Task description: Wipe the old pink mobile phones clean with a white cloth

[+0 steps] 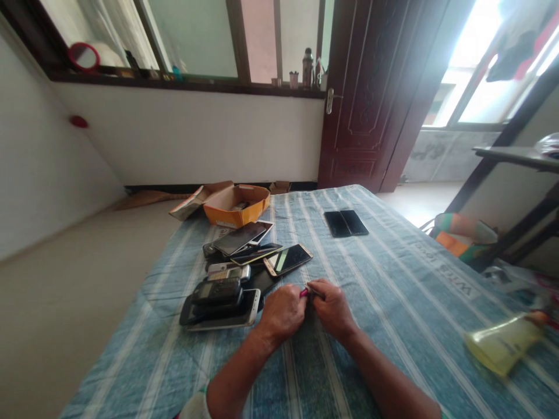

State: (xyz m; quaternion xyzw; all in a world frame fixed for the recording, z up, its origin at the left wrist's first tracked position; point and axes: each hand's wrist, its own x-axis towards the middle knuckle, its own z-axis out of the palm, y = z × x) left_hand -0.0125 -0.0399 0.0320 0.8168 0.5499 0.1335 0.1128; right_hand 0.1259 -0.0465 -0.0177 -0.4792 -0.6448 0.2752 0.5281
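Observation:
My left hand (283,311) is closed around a small, slim pink object (304,293), whose tip shows by the thumb. My right hand (332,308) is closed too, its fingertips meeting the left hand's, with a thin dark piece (318,293) showing at them. The kind of either piece is too small to make out. Just beyond the hands lies a gold-edged smartphone (289,259). To the left, a black handset (217,291) rests on a white-edged smartphone (251,308), near a silver keypad phone (229,272). Behind these, more phones (240,238) are heaped.
An open orange cardboard box (238,216) stands at the table's far left, with something inside. Two dark phones (346,223) lie side by side farther back. A yellow translucent packet (504,343) sits at right on the striped tablecloth (393,291). A brown door (364,87) is behind.

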